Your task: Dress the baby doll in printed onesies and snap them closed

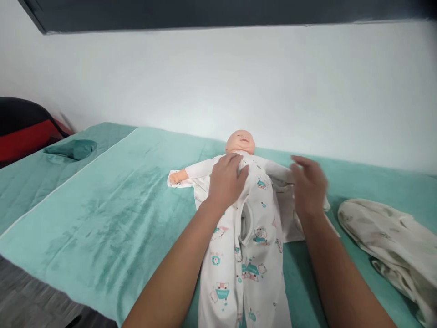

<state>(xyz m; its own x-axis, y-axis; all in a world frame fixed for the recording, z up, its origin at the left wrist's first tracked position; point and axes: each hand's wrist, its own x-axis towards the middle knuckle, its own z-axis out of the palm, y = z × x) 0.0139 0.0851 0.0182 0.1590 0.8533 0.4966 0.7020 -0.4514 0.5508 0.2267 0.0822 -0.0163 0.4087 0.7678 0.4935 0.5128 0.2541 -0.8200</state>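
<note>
A baby doll point(240, 140) lies on its back with its arms spread, in a white long-sleeved top. Over its body is a white romper point(261, 241) with teal and pink prints, its legs stretching toward me. My left hand point(228, 176) rests on the doll's chest at the romper's front, thumb apart from the fingers. By the doll's arm on the right is my right hand point(309, 182), curled and blurred; it hides that arm's end, and its grip is unclear. The doll's other hand point(179, 176) lies on the romper's sleeve at left.
A bundled white printed cloth point(392, 237) lies at right. The bed has a teal cover point(112, 218), with a dark green cloth point(71, 149) at far left near a red and black object point(25, 130). A white wall point(170, 82) rises behind the bed.
</note>
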